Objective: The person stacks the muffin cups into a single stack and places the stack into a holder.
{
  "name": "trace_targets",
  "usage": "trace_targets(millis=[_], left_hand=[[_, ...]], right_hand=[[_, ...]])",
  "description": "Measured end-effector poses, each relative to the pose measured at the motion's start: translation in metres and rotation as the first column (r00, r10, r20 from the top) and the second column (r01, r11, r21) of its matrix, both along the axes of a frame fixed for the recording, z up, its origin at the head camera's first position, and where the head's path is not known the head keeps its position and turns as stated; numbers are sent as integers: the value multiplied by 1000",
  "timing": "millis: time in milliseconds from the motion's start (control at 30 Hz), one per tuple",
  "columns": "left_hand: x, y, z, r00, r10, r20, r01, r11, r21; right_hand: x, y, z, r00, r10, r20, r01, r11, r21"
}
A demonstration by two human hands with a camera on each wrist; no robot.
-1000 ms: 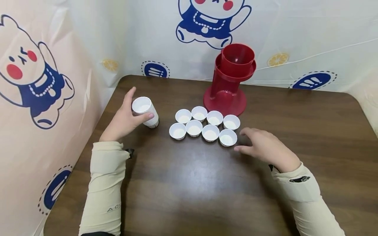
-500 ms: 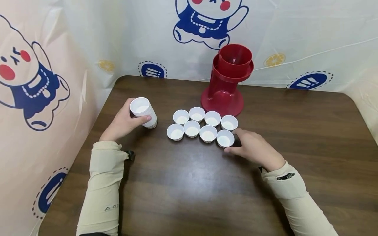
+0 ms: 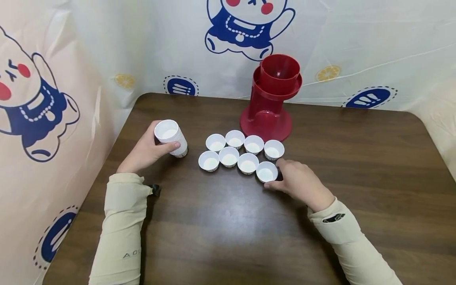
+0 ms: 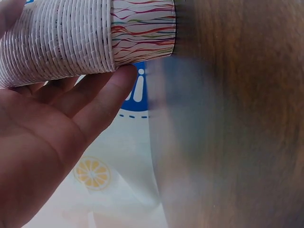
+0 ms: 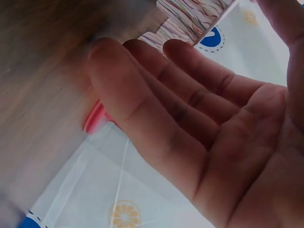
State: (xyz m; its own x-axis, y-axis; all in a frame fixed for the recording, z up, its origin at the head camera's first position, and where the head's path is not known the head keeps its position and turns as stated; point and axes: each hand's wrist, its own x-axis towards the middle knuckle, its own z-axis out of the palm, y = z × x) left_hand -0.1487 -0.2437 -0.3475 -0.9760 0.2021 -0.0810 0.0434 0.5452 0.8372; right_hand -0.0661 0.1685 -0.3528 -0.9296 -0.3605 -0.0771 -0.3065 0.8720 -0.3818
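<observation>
My left hand [image 3: 142, 152] grips a tall stack of paper cups [image 3: 174, 140] on the left of the table. In the left wrist view the stacked rims [image 4: 66, 42] lie along my fingers, and the lowest cup shows wavy coloured stripes. My right hand [image 3: 301, 182] is at the right end of the front row of small white paper cups. Its thumb and fingers are around the last front cup [image 3: 266, 172], which stands upright. In the right wrist view a striped cup side [image 5: 194, 21] shows beyond my fingertips [image 5: 107, 52].
Several upright paper cups [image 3: 229, 156] stand in two short rows at the table's middle. Behind them rises a red plastic stand [image 3: 267, 122] with a round base and a cup-shaped top. A printed curtain [image 3: 178, 43] borders the brown table [image 3: 228, 237] at the back and left.
My right hand has moved left onto the last front cup, which has shifted slightly toward me, away from the back row. My left fingers have closed around the stack.
</observation>
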Motion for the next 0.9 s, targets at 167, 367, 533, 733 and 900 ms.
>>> trace_targets(millis=[167, 367, 533, 733, 900], left_hand=[[3, -3, 2, 1000, 5, -1, -5, 1000, -18], [3, -4, 1, 1000, -6, -5, 6, 1000, -26], [3, -4, 0, 1000, -4, 9, 4, 1000, -14], [1, 0, -3, 998, -52, 31, 51, 998, 31], [1, 3, -3, 997, -67, 46, 64, 996, 68]], right_hand=[[0, -10, -3, 999, 0, -53, 0, 1000, -2], [2, -13, -7, 995, 10, -102, -11, 1000, -10], [4, -7, 0, 998, 11, -66, -11, 1000, 2], [2, 9, 9, 994, -2, 111, 0, 1000, 19], [-2, 16, 8, 985, 32, 171, -32, 999, -4]])
